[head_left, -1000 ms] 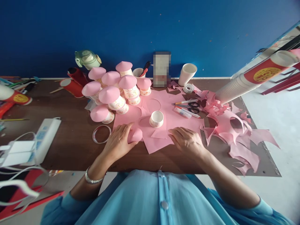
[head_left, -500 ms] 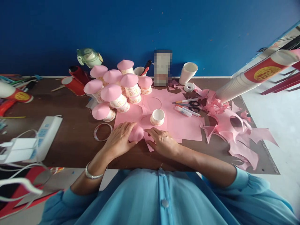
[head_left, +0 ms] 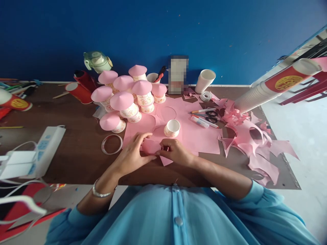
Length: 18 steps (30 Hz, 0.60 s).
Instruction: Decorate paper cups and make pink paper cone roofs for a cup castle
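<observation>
A small pink paper cone lies between my hands near the table's front edge. My left hand curves around its left side, thumb below and fingers above, holding it. With thumb and forefinger together, my right hand pinches the cone's right edge. Just beyond stands a short white patterned paper cup, upright and uncovered. Under it lie pink paper sheets, one with a drawn circle. At the back left, several cups wear pink cone roofs.
A tape ring lies left of my left hand. Scissors, a glue stick and pink scraps are to the right. A tall cup stack leans at far right; a power strip lies left.
My right hand has moved slightly left and closed onto the cone's right edge. My left hand has shifted a little to the right, its thumb reaching further under the cone.
</observation>
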{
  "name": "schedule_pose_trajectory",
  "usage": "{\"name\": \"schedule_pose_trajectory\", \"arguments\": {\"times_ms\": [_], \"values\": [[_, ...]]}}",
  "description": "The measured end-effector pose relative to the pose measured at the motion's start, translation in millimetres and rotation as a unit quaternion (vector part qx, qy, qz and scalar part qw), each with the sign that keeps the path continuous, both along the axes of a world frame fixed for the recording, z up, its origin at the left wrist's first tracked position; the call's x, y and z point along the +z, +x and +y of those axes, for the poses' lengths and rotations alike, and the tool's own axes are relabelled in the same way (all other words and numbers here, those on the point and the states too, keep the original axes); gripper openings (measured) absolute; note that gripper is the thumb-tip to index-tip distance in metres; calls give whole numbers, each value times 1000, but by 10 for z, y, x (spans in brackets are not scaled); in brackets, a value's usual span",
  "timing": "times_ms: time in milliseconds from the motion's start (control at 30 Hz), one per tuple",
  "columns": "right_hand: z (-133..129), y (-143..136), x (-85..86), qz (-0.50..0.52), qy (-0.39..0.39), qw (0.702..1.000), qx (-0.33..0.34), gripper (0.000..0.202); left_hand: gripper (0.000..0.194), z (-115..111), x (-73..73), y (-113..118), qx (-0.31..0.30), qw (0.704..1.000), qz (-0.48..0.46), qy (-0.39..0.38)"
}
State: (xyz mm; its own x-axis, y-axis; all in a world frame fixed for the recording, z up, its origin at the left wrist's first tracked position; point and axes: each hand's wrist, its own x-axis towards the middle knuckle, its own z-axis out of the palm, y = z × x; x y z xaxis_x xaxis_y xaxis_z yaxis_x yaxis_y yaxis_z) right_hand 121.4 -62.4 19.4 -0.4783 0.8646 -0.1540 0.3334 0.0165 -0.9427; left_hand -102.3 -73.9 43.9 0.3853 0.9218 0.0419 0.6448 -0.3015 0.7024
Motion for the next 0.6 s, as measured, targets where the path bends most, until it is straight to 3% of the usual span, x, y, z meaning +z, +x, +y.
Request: {"name": "schedule_pose_trajectory", "arguments": {"times_ms": [67,133,267,433,600], "values": [[-16,129,112,52,-33,998,1,40,59,51,65,23,10,991,-97,-94],[-15,273,247,80,-74,994,-6,43,42,138,121,85,35,967,-181,-175],[71,525,403,141,-110,981,-71,46,37,397,192,336,64,917,-311,-242],[211,673,257,214,-112,959,-148,42,37,711,203,637,63,878,-374,-292],[256,691,75,247,-136,943,-175,43,38,826,108,700,100,880,-347,-309]]}}
